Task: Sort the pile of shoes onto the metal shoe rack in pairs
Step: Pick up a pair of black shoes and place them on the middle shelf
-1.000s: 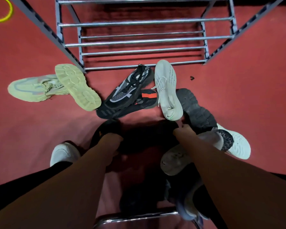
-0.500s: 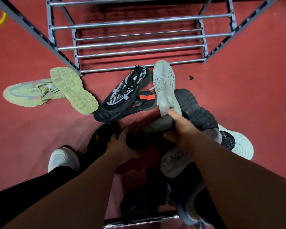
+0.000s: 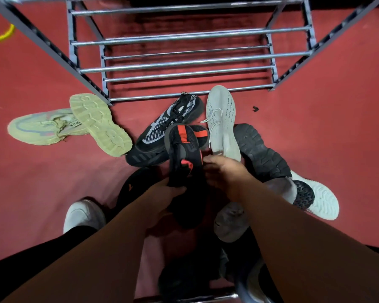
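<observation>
**Black shoe lifted out of the pile**

Up out of the heap since a moment ago comes a black shoe (image 3: 184,154) with an orange strap, held above the others with its toe towards the rack (image 3: 184,66). The left hand (image 3: 162,193) grips its heel from below, and the right hand (image 3: 225,173) curls its fingers on the shoe's right side, so both hands are clamped on the same shoe, close together.

Just under its toe lies a matching shoe (image 3: 202,134) with the same orange band. Beside that, a black and white sneaker (image 3: 162,127) and a grey knit shoe (image 3: 222,121) have their toes against the rack's front rail. Right of the grey one a dark shoe (image 3: 260,149) lies sole up, and beyond it a white-soled shoe (image 3: 319,202).

Off by the rack's front left corner sit a pale green shoe (image 3: 42,127) and its partner (image 3: 99,123), sole upward, overlapping. The rack's rails carry no shoes. All rest on the red floor (image 3: 337,127), with a yellow hoop (image 3: 2,35) at the far left.
</observation>
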Demonstrator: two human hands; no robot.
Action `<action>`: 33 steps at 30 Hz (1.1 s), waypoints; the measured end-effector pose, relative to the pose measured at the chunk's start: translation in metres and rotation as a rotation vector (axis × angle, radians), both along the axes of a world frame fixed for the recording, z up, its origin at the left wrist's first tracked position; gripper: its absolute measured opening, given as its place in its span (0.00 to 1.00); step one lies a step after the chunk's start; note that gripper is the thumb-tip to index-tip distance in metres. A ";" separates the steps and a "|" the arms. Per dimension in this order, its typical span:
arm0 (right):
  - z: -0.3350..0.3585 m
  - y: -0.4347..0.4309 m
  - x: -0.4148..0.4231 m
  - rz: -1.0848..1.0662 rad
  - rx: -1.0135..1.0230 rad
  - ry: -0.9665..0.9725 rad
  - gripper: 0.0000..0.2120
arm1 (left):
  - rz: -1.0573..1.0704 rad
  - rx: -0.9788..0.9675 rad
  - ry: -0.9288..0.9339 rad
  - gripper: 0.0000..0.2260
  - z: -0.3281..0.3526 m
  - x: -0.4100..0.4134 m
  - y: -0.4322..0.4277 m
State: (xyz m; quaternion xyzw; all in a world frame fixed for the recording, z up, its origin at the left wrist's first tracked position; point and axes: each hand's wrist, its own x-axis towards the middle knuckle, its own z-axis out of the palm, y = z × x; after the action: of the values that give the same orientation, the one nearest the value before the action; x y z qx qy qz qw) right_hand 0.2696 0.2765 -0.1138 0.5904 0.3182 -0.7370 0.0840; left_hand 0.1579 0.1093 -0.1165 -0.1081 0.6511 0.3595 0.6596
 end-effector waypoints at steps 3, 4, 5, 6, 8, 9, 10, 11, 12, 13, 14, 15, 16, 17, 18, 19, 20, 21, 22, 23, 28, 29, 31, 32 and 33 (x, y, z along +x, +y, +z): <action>-0.001 -0.025 0.014 0.109 -0.118 0.084 0.08 | 0.037 0.055 -0.075 0.13 0.002 0.001 0.005; -0.003 -0.034 0.020 0.161 -0.188 0.087 0.11 | 0.033 0.066 -0.073 0.13 0.003 0.002 0.008; -0.004 -0.041 0.026 0.200 -0.252 0.076 0.15 | 0.030 0.072 -0.065 0.14 0.004 0.003 0.011; -0.007 -0.045 0.031 0.202 -0.288 0.067 0.18 | 0.033 0.072 -0.064 0.14 0.004 0.003 0.013; -0.009 -0.046 0.036 0.116 -0.276 0.087 0.19 | 0.080 0.098 -0.146 0.15 0.005 0.000 0.017; -0.009 -0.045 0.036 0.064 -0.253 0.098 0.19 | 0.140 0.117 -0.196 0.16 0.005 -0.004 0.019; -0.008 -0.042 0.036 0.023 -0.234 0.107 0.19 | 0.232 0.111 -0.211 0.15 0.005 -0.011 0.021; -0.007 -0.040 0.035 -0.012 -0.223 0.120 0.20 | 0.344 0.064 -0.169 0.14 0.003 -0.020 0.024; -0.009 -0.039 0.034 -0.048 -0.219 0.131 0.20 | 0.458 -0.016 -0.091 0.13 -0.001 -0.029 0.024; -0.011 -0.038 0.034 -0.088 -0.220 0.142 0.19 | 0.556 -0.101 -0.012 0.14 -0.006 -0.039 0.022; -0.013 -0.038 0.032 -0.134 -0.222 0.150 0.19 | 0.632 -0.162 0.035 0.16 -0.010 -0.048 0.020; -0.015 -0.038 0.030 -0.190 -0.225 0.156 0.19 | 0.695 -0.193 0.049 0.18 -0.014 -0.056 0.018; -0.017 -0.037 0.028 -0.258 -0.235 0.166 0.19 | 0.746 -0.201 0.044 0.19 -0.015 -0.062 0.016; -0.019 -0.036 0.026 -0.331 -0.248 0.179 0.20 | 0.789 -0.207 0.037 0.19 -0.015 -0.067 0.015; -0.022 -0.035 0.024 -0.401 -0.252 0.192 0.21 | 0.822 -0.227 0.037 0.18 -0.015 -0.071 0.015; -0.024 -0.033 0.022 -0.455 -0.246 0.201 0.21 | 0.842 -0.256 0.045 0.17 -0.016 -0.075 0.015; -0.027 -0.032 0.021 -0.485 -0.229 0.191 0.21 | 0.851 -0.281 0.053 0.14 -0.017 -0.078 0.015; -0.031 -0.031 0.020 -0.494 -0.210 0.171 0.22 | 0.850 -0.297 0.056 0.10 -0.018 -0.079 0.015; -0.033 -0.030 0.019 -0.491 -0.195 0.147 0.23 | 0.845 -0.307 0.053 0.06 -0.020 -0.080 0.015; -0.036 -0.031 0.018 -0.485 -0.186 0.127 0.24 | 0.831 -0.315 0.050 0.03 -0.023 -0.081 0.016; -0.040 -0.033 0.020 -0.488 -0.184 0.074 0.26 | 0.774 -0.365 0.012 0.06 -0.032 -0.091 0.018; -0.041 -0.032 0.021 -0.491 -0.184 0.071 0.25 | 0.755 -0.382 0.009 0.07 -0.034 -0.095 0.017; -0.041 -0.032 0.021 -0.501 -0.186 0.070 0.22 | 0.680 -0.398 0.037 0.07 -0.038 -0.101 0.013; -0.039 -0.032 0.021 -0.507 -0.193 0.070 0.21 | 0.637 -0.397 0.056 0.06 -0.039 -0.102 0.012; -0.038 -0.032 0.020 -0.510 -0.199 0.070 0.20 | 0.598 -0.392 0.071 0.06 -0.040 -0.102 0.011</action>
State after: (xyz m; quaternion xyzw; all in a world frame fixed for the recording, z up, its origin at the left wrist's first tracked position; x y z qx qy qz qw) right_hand 0.2897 0.2444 -0.1523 0.6146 0.0881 -0.7817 -0.0578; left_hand 0.0559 0.1203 -0.1564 -0.4058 0.6697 0.4086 0.4690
